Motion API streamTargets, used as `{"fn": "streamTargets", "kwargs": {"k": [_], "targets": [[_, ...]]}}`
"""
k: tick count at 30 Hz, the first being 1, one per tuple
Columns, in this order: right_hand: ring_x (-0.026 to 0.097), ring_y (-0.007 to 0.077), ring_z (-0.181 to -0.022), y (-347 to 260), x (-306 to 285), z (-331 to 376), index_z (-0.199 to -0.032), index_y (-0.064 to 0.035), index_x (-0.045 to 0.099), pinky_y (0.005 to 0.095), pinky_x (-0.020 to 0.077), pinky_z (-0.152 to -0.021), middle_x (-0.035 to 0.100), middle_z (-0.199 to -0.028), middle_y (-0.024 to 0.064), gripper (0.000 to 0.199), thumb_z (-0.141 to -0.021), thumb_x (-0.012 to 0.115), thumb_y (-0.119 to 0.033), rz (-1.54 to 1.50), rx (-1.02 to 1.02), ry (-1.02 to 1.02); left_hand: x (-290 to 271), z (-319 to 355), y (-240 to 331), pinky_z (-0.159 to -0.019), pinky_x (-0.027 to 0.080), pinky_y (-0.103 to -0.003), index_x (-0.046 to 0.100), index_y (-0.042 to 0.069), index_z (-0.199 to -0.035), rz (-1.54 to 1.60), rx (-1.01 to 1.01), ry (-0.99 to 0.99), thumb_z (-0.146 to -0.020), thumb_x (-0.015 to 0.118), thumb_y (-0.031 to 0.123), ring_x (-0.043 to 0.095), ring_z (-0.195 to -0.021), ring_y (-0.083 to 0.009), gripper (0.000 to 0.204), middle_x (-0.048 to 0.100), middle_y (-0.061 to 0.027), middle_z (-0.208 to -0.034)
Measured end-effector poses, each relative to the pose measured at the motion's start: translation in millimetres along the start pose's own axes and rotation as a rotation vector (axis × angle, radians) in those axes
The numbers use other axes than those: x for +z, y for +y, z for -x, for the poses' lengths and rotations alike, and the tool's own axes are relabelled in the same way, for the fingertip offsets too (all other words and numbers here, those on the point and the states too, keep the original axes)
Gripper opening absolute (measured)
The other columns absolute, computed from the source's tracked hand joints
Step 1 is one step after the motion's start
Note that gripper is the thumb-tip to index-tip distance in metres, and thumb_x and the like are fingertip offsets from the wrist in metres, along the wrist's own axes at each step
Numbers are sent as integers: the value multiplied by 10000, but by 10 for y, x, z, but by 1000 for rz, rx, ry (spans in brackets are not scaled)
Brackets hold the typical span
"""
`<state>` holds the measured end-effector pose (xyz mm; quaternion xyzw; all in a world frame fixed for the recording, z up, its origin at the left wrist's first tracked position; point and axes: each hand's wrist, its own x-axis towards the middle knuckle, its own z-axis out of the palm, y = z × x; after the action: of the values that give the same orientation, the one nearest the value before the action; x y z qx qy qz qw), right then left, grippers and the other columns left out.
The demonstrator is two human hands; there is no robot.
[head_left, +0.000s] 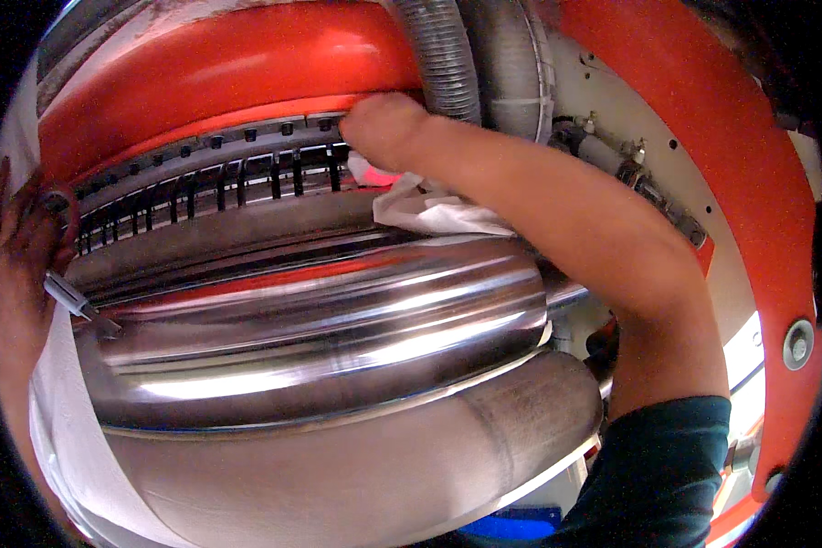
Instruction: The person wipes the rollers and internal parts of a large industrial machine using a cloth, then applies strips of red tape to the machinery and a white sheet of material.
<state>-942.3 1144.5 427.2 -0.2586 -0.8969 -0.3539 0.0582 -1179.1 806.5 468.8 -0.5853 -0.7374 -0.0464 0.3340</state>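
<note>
My left hand (29, 251) is at the far left, beside the end of a dark slotted bar (224, 187). Its fingers are bent, and a small tool with a light grey handle (67, 294) and a flat metal tip juts from its lower side. My right arm reaches across from the lower right. My right hand (384, 130) is closed against the bar's upper edge, under a red curved cover; its fingertips are hidden. Just below it is crumpled white material (438, 213) with a bright pink patch; I cannot tell whether the hand grips it.
A shiny metal roller (338, 329) spans the middle, with a wide pale roller (356, 457) below. The red cover (247, 68) arches above. A ribbed grey hose (443, 59) hangs near my right wrist. White sheeting (73, 438) runs down the left; a red machine frame (740, 119) stands right.
</note>
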Motion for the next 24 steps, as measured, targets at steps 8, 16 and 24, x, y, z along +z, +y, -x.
{"fn": "streamTargets", "kwargs": {"k": [8,16,24], "targets": [[718,349,-930,-30,72,154,-972,-33,750,470,576,-833,734,-971,189,223,-775,696,-122,47,-227,-184,641,132,-335,-1206,289,-510,670,16,-1099,-314,209,465,-793,688,71,331,-1443,-415,312,560,-175,-1382],[623,359,-1114,-5,-935,647,-1022,-28,718,442,486,-989,675,-1110,192,253,-776,674,-68,-171,37,-73,529,243,-291,-1220,263,-535,676,24,-1043,-203,289,406,-755,695,57,387,-1411,-382,291,634,-159,-1204],[655,287,-1070,-656,-2463,1506,-1166,-96,691,397,518,-944,682,-1141,122,352,-819,689,-152,244,633,22,486,363,-343,-1204,289,-529,682,56,-1075,-217,276,571,-765,698,44,452,-1361,-326,310,646,-141,-1194]]}}
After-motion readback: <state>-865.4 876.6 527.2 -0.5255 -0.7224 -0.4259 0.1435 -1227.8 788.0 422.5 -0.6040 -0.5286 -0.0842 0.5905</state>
